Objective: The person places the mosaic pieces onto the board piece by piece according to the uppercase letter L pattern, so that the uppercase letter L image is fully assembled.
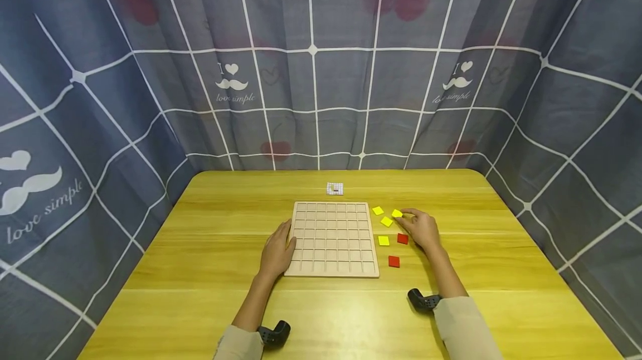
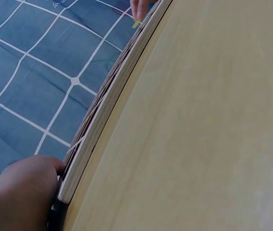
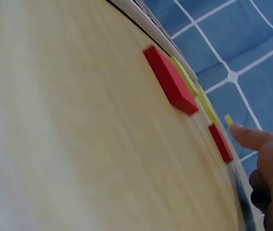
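My right hand (image 1: 422,230) pinches a yellow square tile (image 1: 397,213) between thumb and fingertips, right of a wooden grid board (image 1: 332,239). The right wrist view shows this tile's edge (image 3: 228,120) at the fingertip, off the table. My left hand (image 1: 277,251) rests along the board's left edge, fingers extended and thumb at the rim; the left wrist view shows it beside the board's side (image 2: 112,103). Between board and right hand lie three yellow tiles (image 1: 386,221) and two red tiles, one (image 1: 403,238) near the right hand and one (image 1: 394,261) closer to me.
A small card with a printed grid (image 1: 335,188) lies behind the board. The wooden table (image 1: 210,287) is bordered by a blue-grey checked curtain (image 1: 341,81) at the back and sides. Both wrists wear black devices (image 1: 424,300).
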Demonstrator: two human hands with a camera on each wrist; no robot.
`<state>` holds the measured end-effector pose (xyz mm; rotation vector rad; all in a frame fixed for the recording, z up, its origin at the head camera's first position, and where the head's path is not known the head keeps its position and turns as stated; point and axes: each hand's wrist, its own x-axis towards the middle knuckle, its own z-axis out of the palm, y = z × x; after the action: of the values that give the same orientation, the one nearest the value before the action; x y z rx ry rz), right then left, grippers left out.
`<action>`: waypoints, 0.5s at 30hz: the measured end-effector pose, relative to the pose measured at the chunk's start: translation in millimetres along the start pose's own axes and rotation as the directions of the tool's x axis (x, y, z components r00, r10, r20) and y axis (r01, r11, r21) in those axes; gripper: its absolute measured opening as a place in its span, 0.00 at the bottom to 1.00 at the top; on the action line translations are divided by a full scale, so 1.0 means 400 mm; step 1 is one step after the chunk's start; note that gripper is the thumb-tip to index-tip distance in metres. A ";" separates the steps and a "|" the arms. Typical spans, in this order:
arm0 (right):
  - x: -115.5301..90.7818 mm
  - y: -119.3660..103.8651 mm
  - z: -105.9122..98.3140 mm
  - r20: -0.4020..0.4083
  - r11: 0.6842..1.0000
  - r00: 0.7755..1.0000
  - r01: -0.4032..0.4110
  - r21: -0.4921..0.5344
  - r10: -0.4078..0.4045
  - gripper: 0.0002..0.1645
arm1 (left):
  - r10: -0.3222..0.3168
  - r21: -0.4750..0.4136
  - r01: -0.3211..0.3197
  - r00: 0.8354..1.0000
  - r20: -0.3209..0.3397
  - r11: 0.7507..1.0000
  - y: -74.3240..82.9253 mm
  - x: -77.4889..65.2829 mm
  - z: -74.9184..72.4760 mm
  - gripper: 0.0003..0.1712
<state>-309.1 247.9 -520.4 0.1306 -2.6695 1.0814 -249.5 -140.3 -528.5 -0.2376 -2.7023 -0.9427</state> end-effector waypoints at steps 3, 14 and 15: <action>0.006 -0.029 0.007 -0.004 0.998 1.000 0.005 0.063 -0.004 0.23 | -0.001 0.007 0.001 1.000 0.004 1.000 0.000 -0.001 0.001 0.29; 0.054 -0.217 0.092 0.000 0.974 0.983 0.183 0.136 -0.185 0.21 | 0.030 -0.006 -0.030 1.000 0.001 1.000 -0.002 -0.003 0.000 0.27; 0.059 -0.230 0.105 0.014 0.972 0.981 0.189 0.142 -0.193 0.21 | 0.030 -0.006 -0.030 1.000 0.001 1.000 -0.002 -0.003 -0.001 0.27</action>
<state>-324.0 152.8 -481.2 0.4232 -2.5394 1.2104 -248.6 -141.0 -529.0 -0.2791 -2.6893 -0.9421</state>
